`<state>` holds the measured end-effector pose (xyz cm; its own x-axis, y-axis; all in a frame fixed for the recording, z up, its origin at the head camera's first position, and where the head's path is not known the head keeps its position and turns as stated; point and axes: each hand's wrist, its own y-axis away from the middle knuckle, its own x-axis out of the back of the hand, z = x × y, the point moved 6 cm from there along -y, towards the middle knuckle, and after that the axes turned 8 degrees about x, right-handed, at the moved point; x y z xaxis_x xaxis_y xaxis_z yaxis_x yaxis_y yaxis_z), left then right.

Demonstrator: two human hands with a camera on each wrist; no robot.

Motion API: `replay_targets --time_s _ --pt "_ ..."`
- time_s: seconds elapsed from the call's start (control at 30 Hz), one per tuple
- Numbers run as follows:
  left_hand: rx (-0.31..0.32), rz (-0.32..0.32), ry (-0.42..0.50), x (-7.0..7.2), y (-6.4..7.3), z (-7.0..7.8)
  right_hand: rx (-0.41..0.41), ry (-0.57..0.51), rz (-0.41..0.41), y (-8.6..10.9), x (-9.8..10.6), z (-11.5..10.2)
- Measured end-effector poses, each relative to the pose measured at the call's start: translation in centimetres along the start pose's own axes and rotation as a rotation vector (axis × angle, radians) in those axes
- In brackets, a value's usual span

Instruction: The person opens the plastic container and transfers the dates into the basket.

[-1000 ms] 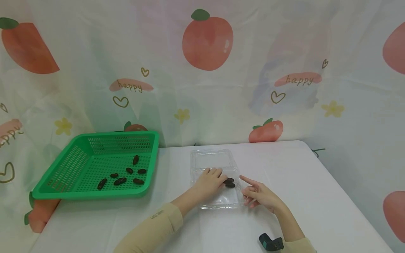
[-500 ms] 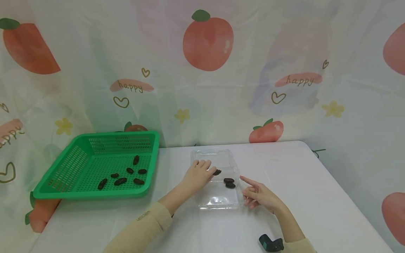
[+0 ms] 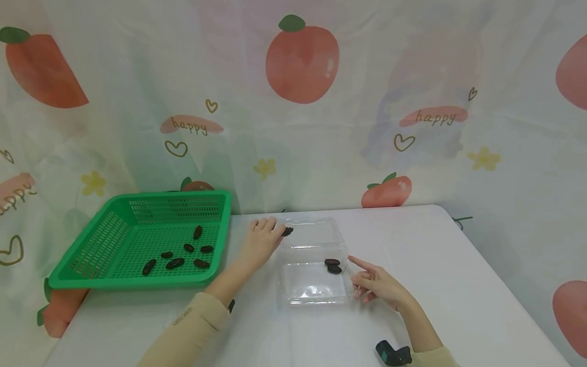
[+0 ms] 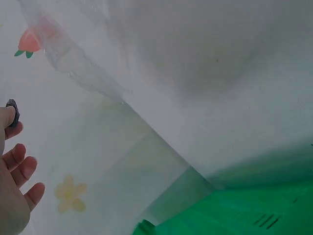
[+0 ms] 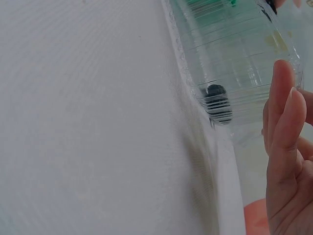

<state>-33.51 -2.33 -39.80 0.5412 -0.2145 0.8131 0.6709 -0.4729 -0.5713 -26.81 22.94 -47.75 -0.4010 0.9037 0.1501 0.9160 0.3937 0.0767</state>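
My left hand [image 3: 261, 243] pinches a dark, wrinkled date-like fruit [image 3: 287, 232] between thumb and forefinger, at the far left corner of a clear plastic box [image 3: 300, 285]. In the left wrist view that fruit [image 4: 13, 115] shows at the fingertips, with the other fingers spread loosely. The box lies with its lid folded back. Two dark oval fruits [image 3: 335, 269] sit inside it, near the right wall. My right hand [image 3: 377, 285] is at the box's right side, forefinger extended along it. The right wrist view shows straight fingers [image 5: 282, 98] by the see-through wall.
A green slotted basket [image 3: 133, 283] with several dark oval fruits [image 3: 174, 263] stands left on the white table [image 3: 458, 295]. Beside my right wrist is a small black device [image 3: 393, 354]. A printed curtain [image 3: 312, 153] hangs behind the table's far edge.
My left hand has lifted a fruit from inside the box and carried it left and away from me, past the box's left edge. My right hand has stayed in place.
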Motion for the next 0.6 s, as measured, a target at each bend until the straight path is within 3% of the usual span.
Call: replay_targets --time_s 0.07,0.27,0.53,0.6 --pt "0.030 0.015 0.005 0.3 0.1 -1.0 0.001 -0.007 -0.003 0.0 0.0 0.0" --pt "0.142 -0.034 -0.080 1.2 0.6 -3.9 0.002 -0.013 -0.004 -0.1 0.0 0.1" --pt "0.263 -0.001 -0.051 2.2 1.8 -7.7 0.000 -0.023 -0.010 -0.1 -0.1 0.2" --pt "0.295 -0.019 -0.063 2.3 2.1 -8.7 0.002 -0.023 -0.009 -0.1 -0.1 0.2"
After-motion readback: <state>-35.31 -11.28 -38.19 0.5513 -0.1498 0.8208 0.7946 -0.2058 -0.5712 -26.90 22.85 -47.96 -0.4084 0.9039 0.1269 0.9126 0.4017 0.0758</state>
